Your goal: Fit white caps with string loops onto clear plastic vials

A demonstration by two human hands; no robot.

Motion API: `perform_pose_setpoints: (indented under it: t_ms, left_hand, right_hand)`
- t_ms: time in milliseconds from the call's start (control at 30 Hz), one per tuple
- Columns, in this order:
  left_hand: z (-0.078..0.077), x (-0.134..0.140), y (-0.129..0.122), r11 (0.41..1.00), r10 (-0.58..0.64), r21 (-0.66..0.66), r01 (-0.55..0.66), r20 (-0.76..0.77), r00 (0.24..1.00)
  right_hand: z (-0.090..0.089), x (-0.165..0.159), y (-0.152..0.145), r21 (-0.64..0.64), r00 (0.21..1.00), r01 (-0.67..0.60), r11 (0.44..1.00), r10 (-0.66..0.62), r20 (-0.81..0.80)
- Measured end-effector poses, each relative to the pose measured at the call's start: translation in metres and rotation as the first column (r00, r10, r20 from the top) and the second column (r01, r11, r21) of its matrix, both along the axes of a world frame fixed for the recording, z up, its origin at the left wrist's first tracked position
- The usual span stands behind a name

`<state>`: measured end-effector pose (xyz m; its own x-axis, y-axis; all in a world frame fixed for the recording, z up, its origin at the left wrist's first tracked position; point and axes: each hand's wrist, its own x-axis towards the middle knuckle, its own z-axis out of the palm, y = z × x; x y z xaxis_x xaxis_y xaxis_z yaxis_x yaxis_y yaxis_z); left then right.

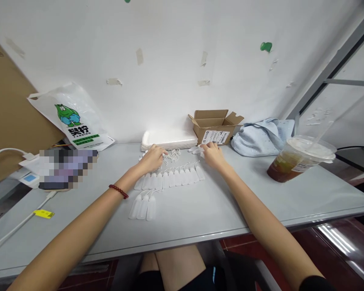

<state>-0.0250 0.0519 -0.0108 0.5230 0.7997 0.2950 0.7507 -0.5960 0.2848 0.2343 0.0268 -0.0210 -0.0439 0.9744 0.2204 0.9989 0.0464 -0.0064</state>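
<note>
Toward the back of the table, my left hand [153,158] reaches to a small pile of white string loops [173,155]. Its fingers are drawn together, and what lies between them cannot be made out. My right hand [213,155] is closed with its fingertips on a translucent plastic tag [197,150], in front of the cardboard box. Between my arms lies a row of several translucent tags [176,178], each with a white string loop at its top. Closer to me is a shorter row of three strung tags [142,207].
White trays [170,140] are stacked against the wall beside an open cardboard box [214,127]. A pale blue cloth bag [261,137] and a tilted drink cup [297,159] stand right. At left are a phone [69,167], cables and a white plastic bag [75,117].
</note>
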Motion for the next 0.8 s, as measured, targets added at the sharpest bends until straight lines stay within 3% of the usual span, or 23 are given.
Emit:
perform_pose_setpoints:
  t_ms: [133,333,567,800]
  left_hand:
    - [-0.003,0.0,0.0,0.998,-0.059,-0.008,0.059,-0.007,0.998]
    - [-0.011,0.0,0.004,0.986,-0.165,0.003,0.168,-0.158,0.974]
    - [-0.005,0.008,-0.002,0.975,-0.207,0.033,0.222,-0.244,0.947]
    - [-0.002,0.007,-0.002,0.979,-0.193,0.039,0.2,-0.136,0.972]
  right_hand:
    - [-0.001,-0.001,0.0,-0.008,1.0,-0.011,1.0,0.011,0.006]
    - [-0.003,-0.003,0.0,0.001,1.0,-0.009,1.0,0.009,0.017]
    - [-0.005,-0.007,-0.001,0.011,1.0,-0.002,1.0,0.002,0.012]
    - [-0.009,-0.011,0.001,0.063,0.999,-0.032,0.998,0.031,0.024]
